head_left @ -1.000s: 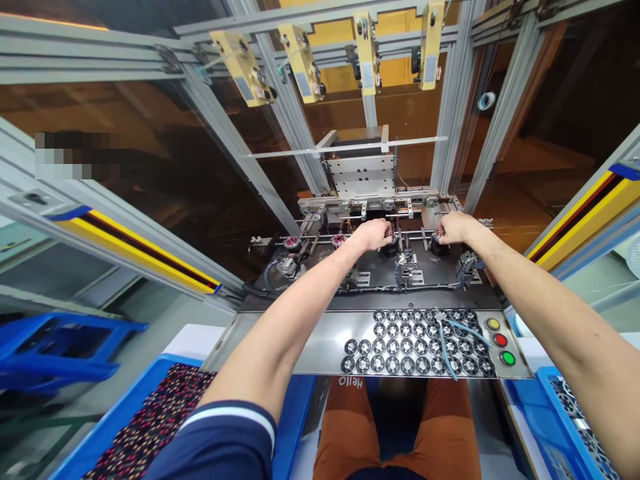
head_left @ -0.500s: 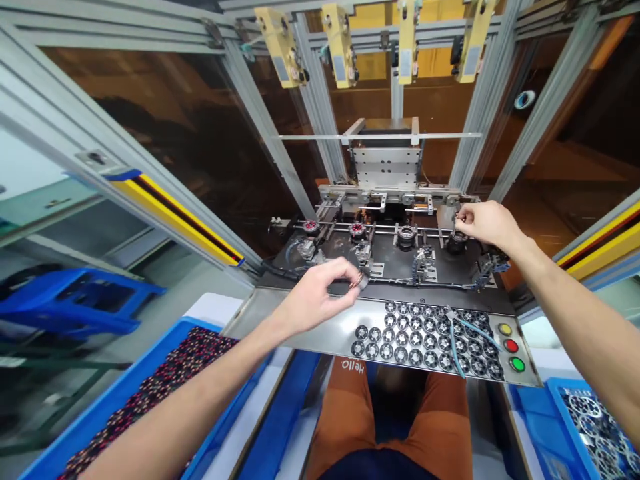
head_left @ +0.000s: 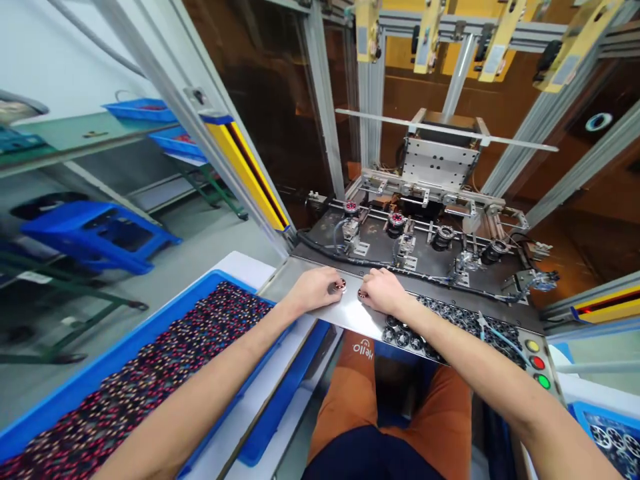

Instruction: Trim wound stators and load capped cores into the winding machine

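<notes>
Both hands, pulled back from the machine's holders (head_left: 443,237), now pinch small wound parts: left hand (head_left: 316,288), right hand (head_left: 381,293), over the steel shelf (head_left: 295,277).

Both bare forearms reach forward and angle inward, so the two hands sit close together, knuckles up. The left hand (head_left: 315,288) curls its fingers down in a pinching grip; the right hand (head_left: 383,292) does likewise, its fingertips facing the left's.
</notes>
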{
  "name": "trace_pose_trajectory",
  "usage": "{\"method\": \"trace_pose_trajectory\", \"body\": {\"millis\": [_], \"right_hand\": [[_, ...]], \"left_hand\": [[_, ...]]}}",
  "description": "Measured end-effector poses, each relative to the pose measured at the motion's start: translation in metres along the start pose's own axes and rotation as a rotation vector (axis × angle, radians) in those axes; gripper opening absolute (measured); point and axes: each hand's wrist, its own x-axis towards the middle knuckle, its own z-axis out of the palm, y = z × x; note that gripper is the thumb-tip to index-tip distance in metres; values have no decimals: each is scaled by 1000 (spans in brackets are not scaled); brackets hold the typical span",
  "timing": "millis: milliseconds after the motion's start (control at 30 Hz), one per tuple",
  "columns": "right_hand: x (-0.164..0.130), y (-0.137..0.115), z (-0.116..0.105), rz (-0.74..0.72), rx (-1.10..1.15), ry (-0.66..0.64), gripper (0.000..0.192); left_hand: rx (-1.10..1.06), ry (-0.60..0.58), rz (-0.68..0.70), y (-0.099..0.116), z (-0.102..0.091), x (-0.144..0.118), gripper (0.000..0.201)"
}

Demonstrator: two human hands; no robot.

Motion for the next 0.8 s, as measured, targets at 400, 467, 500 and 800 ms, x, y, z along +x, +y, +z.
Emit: {"method": "trace_pose_trajectory", "body": {"millis": [400,467,500,800], "right_hand": [[27,156,-136,414,-34,215,29],[47,181,-128,433,-34,115,30],[56,190,-121,434,-36,67,32],[86,216,-88,489,-126,-120,38]], "left_hand": [[70,463,-103,-49,-123,114,31],[117,401,-97,-60,-127,159,29],[135,357,-87,-66,-125,178,30],[281,98,-44,-113,-93,241,35]]}}
